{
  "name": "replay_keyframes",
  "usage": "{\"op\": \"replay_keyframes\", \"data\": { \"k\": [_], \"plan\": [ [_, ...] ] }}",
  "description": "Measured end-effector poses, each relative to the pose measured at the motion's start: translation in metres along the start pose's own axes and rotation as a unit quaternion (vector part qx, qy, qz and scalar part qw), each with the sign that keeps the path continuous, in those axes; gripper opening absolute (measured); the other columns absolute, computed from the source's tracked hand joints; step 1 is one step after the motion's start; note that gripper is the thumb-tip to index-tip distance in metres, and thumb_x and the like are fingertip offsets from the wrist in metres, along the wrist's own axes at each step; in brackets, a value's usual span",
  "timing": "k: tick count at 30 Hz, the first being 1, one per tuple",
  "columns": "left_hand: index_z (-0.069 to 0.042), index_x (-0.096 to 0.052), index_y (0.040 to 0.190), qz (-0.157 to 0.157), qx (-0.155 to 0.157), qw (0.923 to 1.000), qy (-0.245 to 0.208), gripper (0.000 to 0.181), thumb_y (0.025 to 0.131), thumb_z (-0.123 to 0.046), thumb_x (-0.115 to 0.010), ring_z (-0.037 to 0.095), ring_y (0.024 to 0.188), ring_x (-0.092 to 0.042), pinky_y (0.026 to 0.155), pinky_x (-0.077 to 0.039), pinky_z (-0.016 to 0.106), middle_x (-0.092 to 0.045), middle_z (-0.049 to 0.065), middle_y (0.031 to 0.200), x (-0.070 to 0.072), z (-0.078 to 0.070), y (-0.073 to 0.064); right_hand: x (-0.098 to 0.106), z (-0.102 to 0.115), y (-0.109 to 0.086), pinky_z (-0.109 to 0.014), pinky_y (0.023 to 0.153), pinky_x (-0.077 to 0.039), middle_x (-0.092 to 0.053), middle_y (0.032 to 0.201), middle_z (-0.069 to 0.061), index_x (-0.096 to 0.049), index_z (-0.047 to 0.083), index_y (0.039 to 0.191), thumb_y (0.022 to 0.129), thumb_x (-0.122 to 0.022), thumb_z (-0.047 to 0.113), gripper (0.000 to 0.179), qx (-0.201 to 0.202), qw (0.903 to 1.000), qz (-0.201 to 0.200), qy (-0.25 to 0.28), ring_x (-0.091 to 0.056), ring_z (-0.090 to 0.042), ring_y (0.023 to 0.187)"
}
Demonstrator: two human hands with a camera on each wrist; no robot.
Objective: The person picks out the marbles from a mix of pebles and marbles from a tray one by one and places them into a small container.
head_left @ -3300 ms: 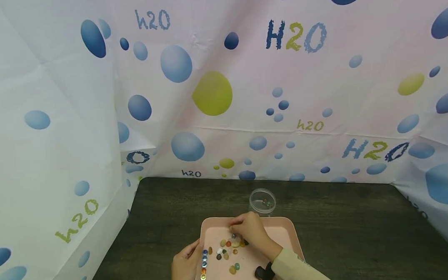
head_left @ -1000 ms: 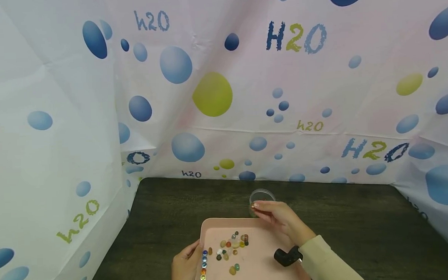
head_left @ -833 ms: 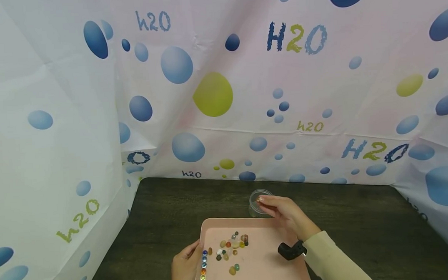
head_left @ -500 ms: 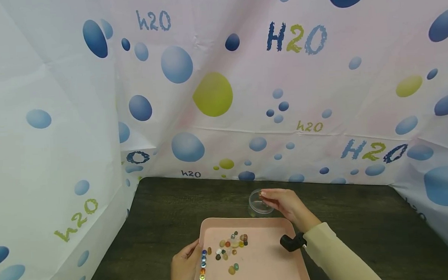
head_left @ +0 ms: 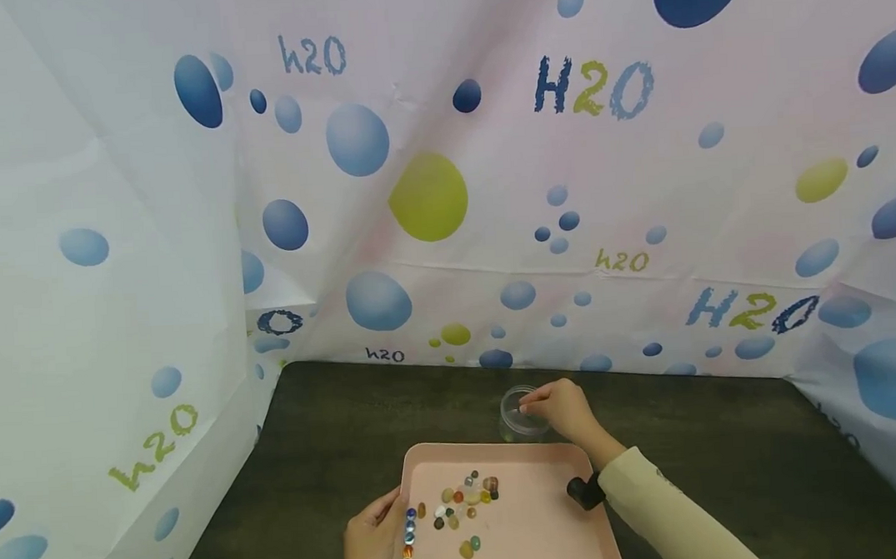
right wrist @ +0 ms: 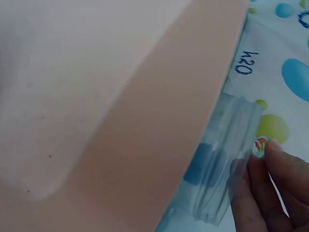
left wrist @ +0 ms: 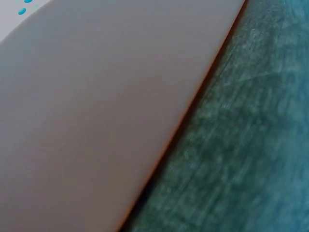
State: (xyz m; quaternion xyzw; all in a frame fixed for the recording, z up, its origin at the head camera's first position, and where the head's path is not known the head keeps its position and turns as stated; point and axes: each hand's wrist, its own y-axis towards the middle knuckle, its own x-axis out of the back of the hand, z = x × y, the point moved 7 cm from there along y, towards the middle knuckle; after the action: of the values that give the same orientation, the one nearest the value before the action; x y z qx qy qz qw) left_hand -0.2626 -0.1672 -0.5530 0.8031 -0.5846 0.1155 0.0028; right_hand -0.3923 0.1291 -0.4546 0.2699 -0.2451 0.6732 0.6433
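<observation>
My right hand [head_left: 569, 412] is over the mouth of a clear round plastic jar [head_left: 515, 432]. In the right wrist view its thumb and fingers pinch a clear glass marble [right wrist: 259, 146] with an orange-red swirl, right at the jar's rim. My left hand [head_left: 371, 540] grips the left edge of a pink tray [head_left: 541, 530]. Along that edge inside the tray runs a row of glass marbles [head_left: 407, 552], blue, orange and yellow. Several small polished stones [head_left: 466, 550] lie scattered to their right. The left wrist view shows only the tray's side, with my left hand outside it.
The jar stands on a dark wood table [head_left: 364, 416], just behind the tray's far edge. A white sheet [head_left: 533, 159] printed with blue and green drops hangs behind and at both sides. A black strap mount [head_left: 586, 492] sits on my right wrist above the tray.
My right hand has gone from the tray's far part to the jar with a marble, and its fingers now tip down over the mouth. My left hand stays at the tray edge.
</observation>
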Motion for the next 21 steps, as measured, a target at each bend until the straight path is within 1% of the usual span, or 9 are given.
{"op": "replay_keyframes", "data": {
  "k": [2, 4, 7, 9, 12, 17, 21],
  "plan": [
    [0.004, -0.07, 0.117, -0.003, 0.001, 0.9998, 0.018, 0.045, 0.093, -0.033, -0.07, 0.019, 0.081, -0.073, 0.068, -0.061, 0.03, -0.076, 0.018, 0.099, 0.002, 0.001, -0.001, -0.005, 0.0, -0.002, -0.033, 0.067, -0.056, -0.077, 0.103, -0.013, -0.081, 0.009, 0.09, 0.085, -0.076, 0.012, 0.007, 0.007, 0.9999, 0.002, -0.011, -0.07, -0.025, 0.09],
    [0.004, -0.071, 0.116, -0.007, -0.008, 0.9992, 0.039, 0.044, 0.092, -0.033, -0.071, 0.022, 0.084, -0.074, 0.073, -0.061, 0.034, -0.076, 0.018, 0.1, 0.004, 0.001, -0.001, -0.01, 0.0, -0.002, -0.032, 0.066, -0.056, -0.077, 0.099, -0.012, -0.081, 0.009, 0.089, 0.084, -0.077, 0.011, 0.006, 0.013, 0.9996, 0.001, -0.024, -0.07, -0.021, 0.085],
    [0.003, -0.072, 0.115, -0.012, -0.019, 0.9979, 0.061, 0.044, 0.092, -0.035, -0.071, 0.025, 0.088, -0.074, 0.077, -0.061, 0.038, -0.076, 0.018, 0.1, 0.005, -0.001, -0.001, -0.016, 0.003, -0.001, -0.031, 0.066, -0.058, -0.078, 0.093, -0.01, -0.081, 0.007, 0.089, 0.084, -0.076, 0.008, 0.007, 0.039, 0.9978, 0.006, -0.054, -0.071, -0.02, 0.081],
    [0.003, -0.072, 0.115, -0.012, -0.026, 0.9979, 0.058, 0.044, 0.092, -0.035, -0.071, 0.025, 0.088, -0.074, 0.077, -0.061, 0.038, -0.076, 0.019, 0.1, 0.005, -0.002, 0.0, -0.018, 0.007, 0.001, -0.03, 0.065, -0.058, -0.078, 0.091, -0.009, -0.081, 0.006, 0.089, 0.085, -0.075, 0.006, 0.007, 0.061, 0.9953, 0.008, -0.075, -0.071, -0.019, 0.08],
    [0.003, -0.072, 0.115, -0.013, -0.024, 0.9981, 0.055, 0.047, 0.092, -0.037, -0.071, 0.022, 0.085, -0.074, 0.074, -0.061, 0.034, -0.076, 0.018, 0.099, 0.003, -0.004, 0.002, -0.018, 0.012, 0.004, -0.027, 0.062, -0.056, -0.078, 0.088, -0.009, -0.081, 0.007, 0.086, 0.085, -0.074, 0.004, 0.007, 0.082, 0.9918, 0.012, -0.097, -0.07, -0.018, 0.076],
    [0.004, -0.071, 0.116, -0.011, -0.021, 0.9984, 0.051, 0.051, 0.091, -0.04, -0.071, 0.021, 0.084, -0.074, 0.074, -0.061, 0.035, -0.076, 0.019, 0.1, 0.003, -0.003, 0.002, -0.02, 0.014, 0.007, -0.023, 0.058, -0.054, -0.078, 0.084, -0.007, -0.081, 0.009, 0.083, 0.084, -0.075, 0.004, 0.008, 0.093, 0.9884, 0.009, -0.12, -0.069, -0.015, 0.072],
    [0.006, -0.069, 0.117, -0.002, -0.018, 0.9992, 0.035, 0.051, 0.092, -0.037, -0.071, 0.019, 0.08, -0.073, 0.071, -0.061, 0.032, -0.076, 0.02, 0.099, 0.002, -0.003, 0.002, -0.023, 0.016, 0.009, -0.02, 0.053, -0.047, -0.078, 0.086, -0.008, -0.082, 0.008, 0.084, 0.085, -0.075, 0.004, 0.008, 0.102, 0.9858, 0.007, -0.133, -0.067, -0.013, 0.068]
  ]
}}
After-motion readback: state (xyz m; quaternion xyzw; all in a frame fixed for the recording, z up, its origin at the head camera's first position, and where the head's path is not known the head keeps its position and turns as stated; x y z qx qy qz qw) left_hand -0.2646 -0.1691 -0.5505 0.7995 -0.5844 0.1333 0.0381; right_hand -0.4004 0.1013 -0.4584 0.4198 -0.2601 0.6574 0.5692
